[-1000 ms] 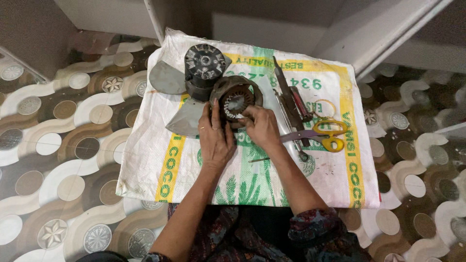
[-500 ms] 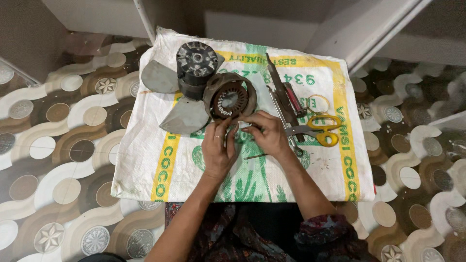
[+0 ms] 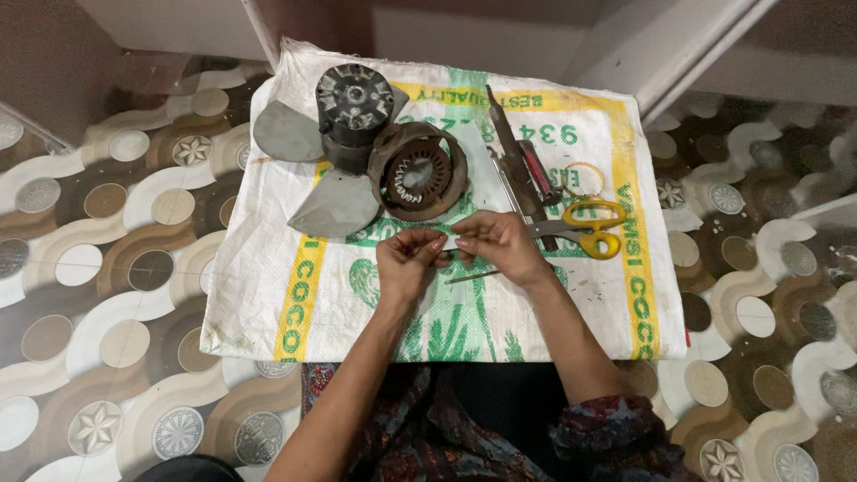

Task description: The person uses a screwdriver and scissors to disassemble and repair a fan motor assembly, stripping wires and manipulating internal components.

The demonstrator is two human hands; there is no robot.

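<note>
My left hand (image 3: 406,263) and my right hand (image 3: 500,245) meet over the middle of a white woven sack (image 3: 268,295) spread on the floor. Together their fingertips pinch a small white strip (image 3: 449,242). Just beyond the hands lies a rusty brown round motor stator (image 3: 418,171) with a toothed core, apart from both hands. A dark fan hub with grey blades (image 3: 354,107) sits behind it to the left. A thin metal pin (image 3: 473,277) lies on the sack under my right wrist.
Yellow-handled scissors (image 3: 594,228) lie right of my right hand. Long metal hand tools (image 3: 518,165) and a thin yellow ring (image 3: 585,174) rest further back. Patterned brown and white floor tiles (image 3: 107,268) surround the sack; a wall and a door frame stand behind.
Both hands have drawn back from the stator toward my body. They now hold the small white strip between them instead of touching the stator.
</note>
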